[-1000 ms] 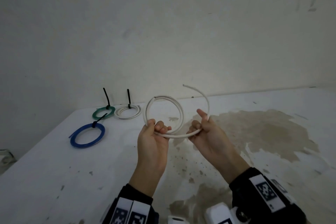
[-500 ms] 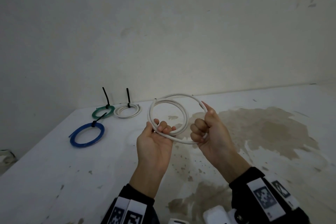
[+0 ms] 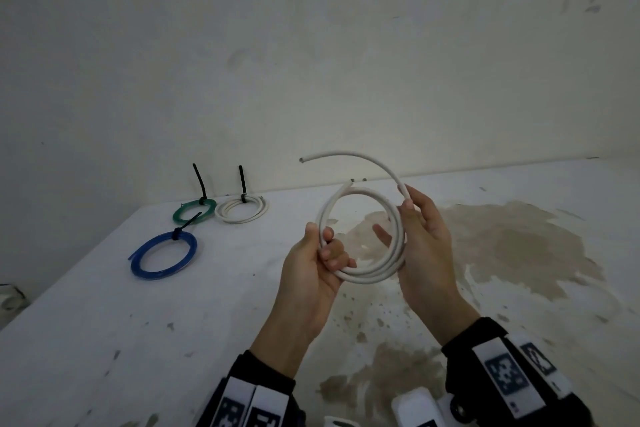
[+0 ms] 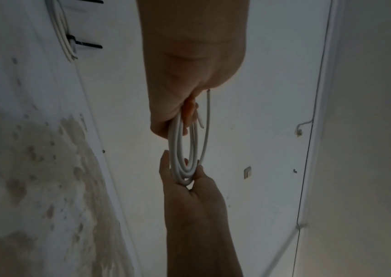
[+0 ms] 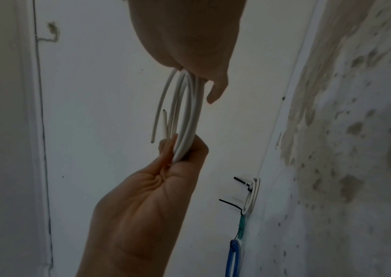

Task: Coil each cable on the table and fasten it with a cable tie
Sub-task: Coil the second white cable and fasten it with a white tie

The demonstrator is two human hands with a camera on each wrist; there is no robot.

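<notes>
— Where do we have the white cable (image 3: pixel 363 274) right now?

— Up in the air between both our hands, above the stained white table (image 3: pixel 104 305). It is wound into a few loops that stand nearly upright, and one loose end (image 3: pixel 341 153) arcs up and over to the left, free of the coil.

— What is our left hand (image 3: pixel 311 270) doing?

— It grips the lower left of the coil: thumb on the near side, fingers curled through the ring and round the strands. The right wrist camera shows the bundle pinched between that thumb and the fingers (image 5: pixel 165 150).

— And our right hand (image 3: pixel 422 239)?

— It holds the right side of the coil. The thumb lies along the outer strand near the top, and the fingers reach behind and partly through the ring. From the left wrist camera, the strands sit in the crook between thumb and fingers.

— What lies on the table?

— Three finished coils at the far left, well apart from our hands: a blue coil (image 3: pixel 162 258) nearest us, a green coil (image 3: pixel 194 213) behind it, and a white coil (image 3: pixel 241 211) just beside the green. Each carries a black cable tie (image 3: pixel 243 184) with its tail sticking up.
</notes>
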